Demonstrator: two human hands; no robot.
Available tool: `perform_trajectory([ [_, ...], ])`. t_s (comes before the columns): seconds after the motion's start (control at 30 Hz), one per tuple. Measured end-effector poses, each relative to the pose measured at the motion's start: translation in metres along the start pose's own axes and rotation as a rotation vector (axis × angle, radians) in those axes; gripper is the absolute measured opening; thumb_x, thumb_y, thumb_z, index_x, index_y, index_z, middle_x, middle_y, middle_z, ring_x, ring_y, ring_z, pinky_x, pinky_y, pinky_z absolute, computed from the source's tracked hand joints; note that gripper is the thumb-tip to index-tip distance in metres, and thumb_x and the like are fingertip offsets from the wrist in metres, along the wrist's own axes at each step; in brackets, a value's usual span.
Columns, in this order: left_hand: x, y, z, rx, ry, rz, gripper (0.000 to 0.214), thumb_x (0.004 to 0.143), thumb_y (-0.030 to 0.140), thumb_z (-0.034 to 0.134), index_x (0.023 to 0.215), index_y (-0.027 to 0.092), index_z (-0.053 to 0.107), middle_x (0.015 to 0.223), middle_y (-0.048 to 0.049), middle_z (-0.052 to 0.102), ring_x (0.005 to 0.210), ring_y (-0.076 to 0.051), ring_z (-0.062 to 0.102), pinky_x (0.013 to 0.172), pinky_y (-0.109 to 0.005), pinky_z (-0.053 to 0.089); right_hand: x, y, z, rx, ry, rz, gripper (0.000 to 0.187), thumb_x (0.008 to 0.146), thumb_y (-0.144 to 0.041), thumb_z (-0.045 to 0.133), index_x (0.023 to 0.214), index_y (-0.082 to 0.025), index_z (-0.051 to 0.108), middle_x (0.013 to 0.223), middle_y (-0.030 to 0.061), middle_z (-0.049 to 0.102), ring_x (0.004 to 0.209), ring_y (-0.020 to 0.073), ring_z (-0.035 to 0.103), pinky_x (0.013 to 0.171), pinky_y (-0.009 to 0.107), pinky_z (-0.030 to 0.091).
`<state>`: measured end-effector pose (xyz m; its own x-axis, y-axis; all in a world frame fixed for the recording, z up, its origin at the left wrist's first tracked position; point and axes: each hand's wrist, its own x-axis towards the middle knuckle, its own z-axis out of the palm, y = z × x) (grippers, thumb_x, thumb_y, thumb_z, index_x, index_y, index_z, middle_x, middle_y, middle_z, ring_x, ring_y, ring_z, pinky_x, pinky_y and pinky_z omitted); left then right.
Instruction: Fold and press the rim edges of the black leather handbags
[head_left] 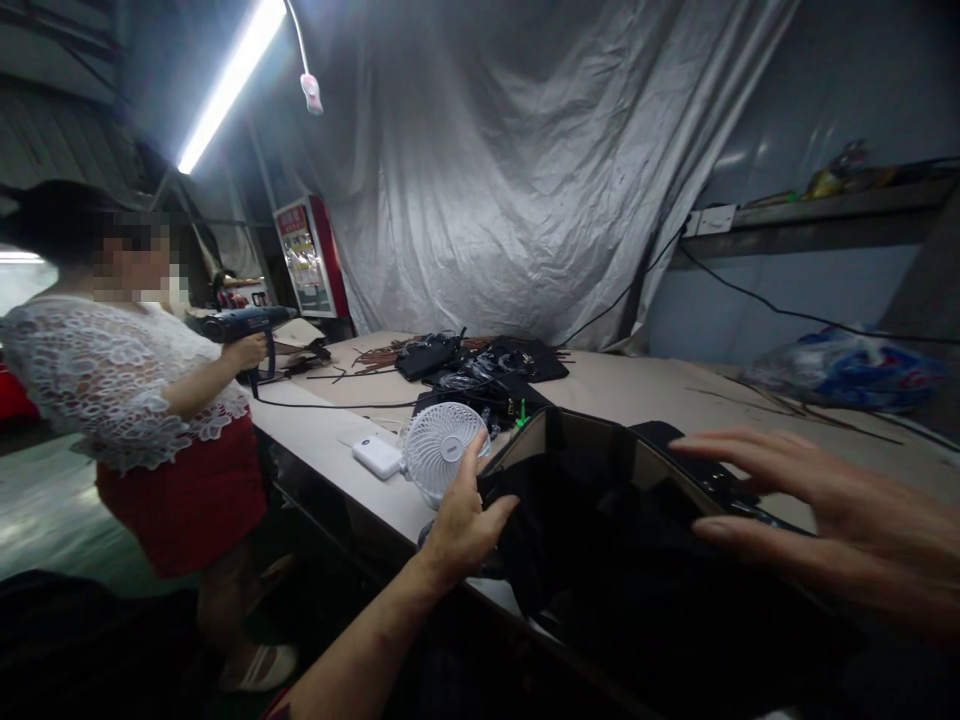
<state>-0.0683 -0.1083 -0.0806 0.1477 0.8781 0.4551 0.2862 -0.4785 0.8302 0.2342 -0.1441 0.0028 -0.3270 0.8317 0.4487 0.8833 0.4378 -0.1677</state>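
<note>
An open-topped black bag (585, 510) with a tan inner edge is seen just in front of the wearer, at the near edge of the table (645, 385). Its left edge is met by the left hand (461, 525), whose thumb and index finger are spread in a V; whether the edge is clamped between them cannot be told. The right hand (817, 500) is held open at the bag's right side, the thumb well apart from the fingers; contact with the bag cannot be made out. The bag's lower part is lost in shadow.

Just beyond the left hand, a white fan (439, 450) is partly covered by the fingers, and a small white device (376, 456) is placed to its left. A green object (522, 413) is seen near the bag's far corner. Farther back, the table is taken up by a heap of black pieces (427, 355), with brown strips (375, 353) beside and behind them. A dark cable (337, 405) is stretched across the table's left part toward the heap.

At the left, a gun-shaped tool (247, 322) is held by a co-worker (127, 390). The space behind the table is closed off by a silvery sheet (487, 180), and a filled plastic bag (847, 370) is set at the far right.
</note>
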Motion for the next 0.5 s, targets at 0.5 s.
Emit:
perform_trajectory([
  [0.5, 0.002, -0.009, -0.008, -0.153, 0.072, -0.081, 0.043, 0.089, 0.035, 0.055, 0.129, 0.019, 0.051, 0.122, -0.0075, 0.061, 0.113, -0.021, 0.056, 0.1, -0.033, 0.043, 0.115, -0.051, 0.058, 0.106, -0.468, -0.211, 0.028, 0.087, -0.038, 0.047, 0.084, -0.021, 0.068, 0.078, 0.004, 0.064, 0.072, 0.0176, 0.057, 0.063, 0.027, 0.04],
])
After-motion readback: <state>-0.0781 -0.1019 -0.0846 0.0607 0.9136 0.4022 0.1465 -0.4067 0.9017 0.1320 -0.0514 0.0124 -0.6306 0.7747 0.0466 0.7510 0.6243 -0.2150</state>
